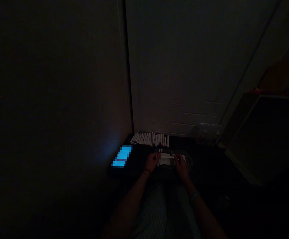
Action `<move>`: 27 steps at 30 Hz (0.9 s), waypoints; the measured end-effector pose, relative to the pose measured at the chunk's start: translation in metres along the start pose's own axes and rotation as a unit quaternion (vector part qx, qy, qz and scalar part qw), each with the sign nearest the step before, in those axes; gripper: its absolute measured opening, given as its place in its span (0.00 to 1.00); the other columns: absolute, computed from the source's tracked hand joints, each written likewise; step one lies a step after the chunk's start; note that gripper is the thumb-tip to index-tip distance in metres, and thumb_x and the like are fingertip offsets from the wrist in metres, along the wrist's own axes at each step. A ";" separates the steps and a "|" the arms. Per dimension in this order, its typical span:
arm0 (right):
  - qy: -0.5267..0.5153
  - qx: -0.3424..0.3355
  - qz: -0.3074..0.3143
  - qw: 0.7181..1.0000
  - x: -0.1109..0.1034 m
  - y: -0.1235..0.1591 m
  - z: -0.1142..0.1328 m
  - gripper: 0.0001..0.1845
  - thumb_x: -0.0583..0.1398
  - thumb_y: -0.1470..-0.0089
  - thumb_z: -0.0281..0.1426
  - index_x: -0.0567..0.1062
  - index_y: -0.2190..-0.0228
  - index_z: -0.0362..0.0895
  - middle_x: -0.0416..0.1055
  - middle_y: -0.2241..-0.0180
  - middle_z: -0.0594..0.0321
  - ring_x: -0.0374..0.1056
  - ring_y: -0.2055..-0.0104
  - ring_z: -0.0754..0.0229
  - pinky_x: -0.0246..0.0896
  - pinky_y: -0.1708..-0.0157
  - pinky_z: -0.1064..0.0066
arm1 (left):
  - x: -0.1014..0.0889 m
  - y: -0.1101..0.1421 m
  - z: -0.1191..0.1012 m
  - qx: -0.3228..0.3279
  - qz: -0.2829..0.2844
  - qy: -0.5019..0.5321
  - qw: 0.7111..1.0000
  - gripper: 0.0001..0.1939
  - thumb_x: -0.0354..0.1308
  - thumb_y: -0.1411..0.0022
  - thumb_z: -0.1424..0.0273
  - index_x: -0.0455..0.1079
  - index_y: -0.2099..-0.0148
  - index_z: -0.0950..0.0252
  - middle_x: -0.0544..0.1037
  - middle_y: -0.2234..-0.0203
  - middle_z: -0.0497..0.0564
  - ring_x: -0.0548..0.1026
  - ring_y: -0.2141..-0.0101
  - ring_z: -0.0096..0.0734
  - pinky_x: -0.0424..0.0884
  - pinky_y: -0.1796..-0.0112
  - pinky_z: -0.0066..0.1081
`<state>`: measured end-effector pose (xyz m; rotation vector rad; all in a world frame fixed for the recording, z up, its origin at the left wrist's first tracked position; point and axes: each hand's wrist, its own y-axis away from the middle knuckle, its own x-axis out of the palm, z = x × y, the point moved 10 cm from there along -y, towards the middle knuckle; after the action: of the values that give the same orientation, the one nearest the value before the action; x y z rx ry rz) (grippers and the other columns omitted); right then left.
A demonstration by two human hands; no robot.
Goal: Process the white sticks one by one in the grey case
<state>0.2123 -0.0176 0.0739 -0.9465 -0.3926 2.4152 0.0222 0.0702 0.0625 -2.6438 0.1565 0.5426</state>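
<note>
The room is very dark. My left hand (152,161) and my right hand (181,166) rest on a low dark tray or case (188,156) on the floor, with pale marker-like sticks (168,160) lying in it between them. Both hands curl their fingers around the ends of those sticks. A white stick stands up at my left fingertips. Behind the case lies a row of several white markers (149,138) with coloured ends, against the wall.
A glowing blue screen (122,156) lies on the floor to the left of the case. A pale door (184,66) rises behind. A dark piece of furniture (266,132) stands at the right. My striped trouser legs (159,209) fill the foreground.
</note>
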 end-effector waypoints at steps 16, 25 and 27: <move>0.006 0.014 -0.004 1.000 0.003 -0.002 -0.004 0.19 0.44 0.44 0.40 0.69 0.60 0.46 0.70 0.63 0.62 0.66 0.65 0.61 0.57 0.66 0.73 | 0.002 -0.003 0.005 0.009 0.012 -0.008 1.000 0.19 0.48 0.46 0.55 0.69 0.71 0.66 0.69 0.76 0.47 0.65 0.72 0.27 0.60 0.68 0.24; 0.029 0.002 -0.010 1.000 0.000 0.000 0.001 0.19 0.44 0.43 0.39 0.69 0.62 0.45 0.70 0.63 0.61 0.65 0.63 0.61 0.56 0.66 0.73 | 0.003 -0.002 0.000 0.017 0.029 0.007 0.999 0.18 0.47 0.45 0.57 0.68 0.71 0.65 0.68 0.78 0.45 0.64 0.75 0.24 0.59 0.72 0.23; 0.036 -0.002 -0.013 0.999 0.000 0.000 0.000 0.19 0.44 0.43 0.39 0.69 0.62 0.45 0.69 0.62 0.61 0.65 0.61 0.61 0.56 0.65 0.73 | 0.002 -0.002 -0.001 0.016 0.027 0.004 1.000 0.17 0.48 0.46 0.57 0.68 0.71 0.65 0.68 0.78 0.45 0.64 0.75 0.24 0.59 0.72 0.23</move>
<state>0.2121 -0.0172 0.0743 -1.0194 -0.3811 2.3503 0.0251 0.0715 0.0637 -2.6183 0.2366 0.5414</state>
